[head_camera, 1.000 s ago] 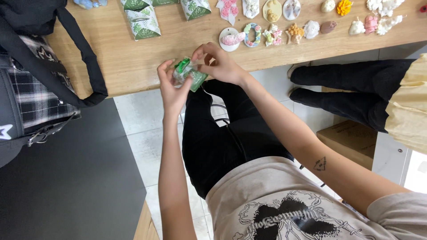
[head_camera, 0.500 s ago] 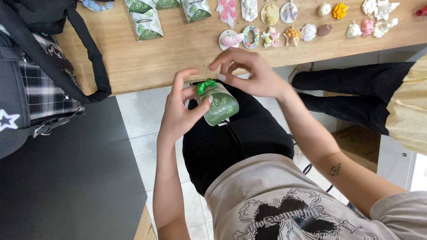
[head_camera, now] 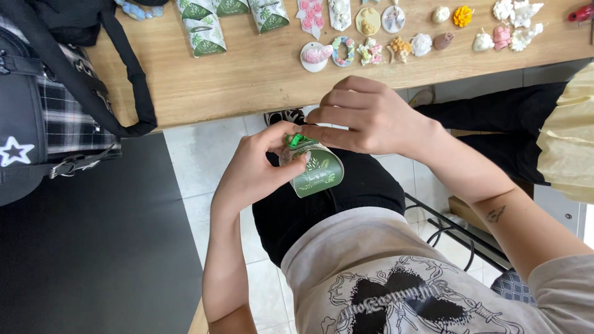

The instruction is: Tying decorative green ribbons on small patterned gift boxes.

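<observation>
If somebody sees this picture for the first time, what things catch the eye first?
In the centre, the left hand holds a small green and white box over the lap while the right hand pinches a bright green piece at its top. Behind, colourful small ornaments line the wooden table.

A black bag (head_camera: 37,111) and rows of small coloured ornaments (head_camera: 396,37) rest on the wooden table (head_camera: 247,74).

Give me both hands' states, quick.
Left hand: closed on the green box.
Right hand: fingertips pinching the green piece at the box's top.
</observation>
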